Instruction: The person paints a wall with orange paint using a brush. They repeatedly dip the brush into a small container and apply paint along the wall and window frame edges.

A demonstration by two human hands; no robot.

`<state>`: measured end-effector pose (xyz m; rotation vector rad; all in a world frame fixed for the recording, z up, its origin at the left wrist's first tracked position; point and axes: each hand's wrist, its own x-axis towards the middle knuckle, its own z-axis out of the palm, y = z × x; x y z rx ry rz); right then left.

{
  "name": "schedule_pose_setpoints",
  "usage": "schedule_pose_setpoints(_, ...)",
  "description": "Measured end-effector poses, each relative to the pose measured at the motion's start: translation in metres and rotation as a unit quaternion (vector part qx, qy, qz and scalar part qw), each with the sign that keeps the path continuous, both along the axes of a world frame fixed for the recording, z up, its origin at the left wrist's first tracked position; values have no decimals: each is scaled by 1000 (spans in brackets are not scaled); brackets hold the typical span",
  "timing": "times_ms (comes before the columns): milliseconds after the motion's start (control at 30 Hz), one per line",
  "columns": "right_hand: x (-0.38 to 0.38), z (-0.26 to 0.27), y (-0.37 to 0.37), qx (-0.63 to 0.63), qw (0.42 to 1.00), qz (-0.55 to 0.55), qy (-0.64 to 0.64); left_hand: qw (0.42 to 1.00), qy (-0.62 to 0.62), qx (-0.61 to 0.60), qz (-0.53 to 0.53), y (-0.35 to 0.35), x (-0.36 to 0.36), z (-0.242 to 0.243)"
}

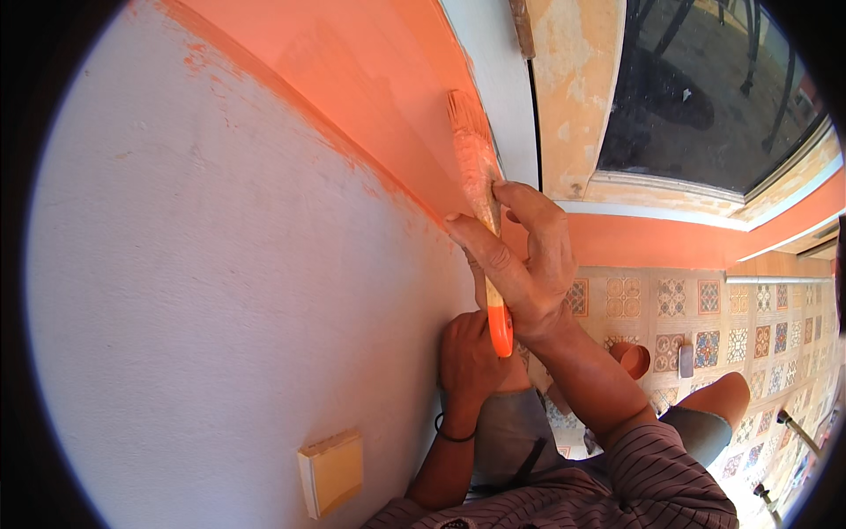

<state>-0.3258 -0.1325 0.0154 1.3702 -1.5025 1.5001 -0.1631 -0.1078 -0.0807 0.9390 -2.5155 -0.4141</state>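
Observation:
A paintbrush (477, 159) with a wooden handle and an orange end is held in my right hand (522, 264). Orange paint coats its bristles, which lie at the orange wall (344, 73) close to its border with a white frame strip (505, 86). My left hand (470, 357), with a dark band at the wrist, rests near my knee, below the brush handle; its fingers are curled and nothing shows in it. To the left, the pale grey-white wall (231, 278) meets the orange paint along a slanting corner edge, with rough orange strokes and smears on the pale side.
A window (681, 99) in a patchy wooden frame (568, 79) is at upper right. A yellowish covered box (334, 469) sits on the pale wall. On the patterned tile floor (651, 291) are an orange-stained container (631, 360) and a small grey block (686, 360). Metal legs stand at lower right.

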Motion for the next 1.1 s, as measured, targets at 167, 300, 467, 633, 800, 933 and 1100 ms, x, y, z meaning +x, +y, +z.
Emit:
schedule_pose_setpoints(167, 0, -5, 1, -4, 1000, -2, -2, 1000, 7, -12, -3, -1, -1, 0)
schedule_pose_setpoints(300, -1, -8, 1, -7, 1000, -3, 1, 1000, 4, 5, -2, -1, -1, 0)
schedule_pose_setpoints(467, -2, -13, 1, -11, 1000, 1, 0, 1000, 13, -8, -5, -1, -2, -2)
schedule_pose_setpoints(633, -4, -20, 1, -16, 1000, 3, 1, 1000, 9, 4, -7, -1, 0, -4)
schedule_pose_setpoints(800, -7, -28, -2, -26, 1000, 7, 4, 1000, -11, 20, -6, 0, 2, -6)
schedule_pose_setpoints(933, -7, -31, -2, -22, 1000, 13, -4, 999, -14, 52, 0, 1, 3, -6)
schedule_pose_setpoints(1100, -7, -32, -1, -18, 1000, 16, -8, 998, -8, 63, 3, 2, 3, -2)
